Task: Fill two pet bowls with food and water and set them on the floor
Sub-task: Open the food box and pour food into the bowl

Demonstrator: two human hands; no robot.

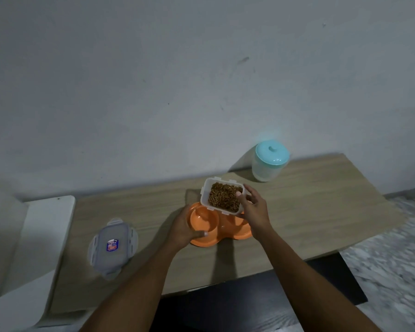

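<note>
Left grip (185,230) curls round the orange double bowl (240,234) at its left rim, steadying it on the desk (321,200). Right grip (252,207) holds the open kibble container (206,197) tilted above it, evidently ready to pour. The lid (113,245) lies aside, out of the way.

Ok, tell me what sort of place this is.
Most likely a room in a home: a plain painted wall, a wooden table against it, a mottled floor, plus an orange double pet bowl and a container of kibble.
</note>
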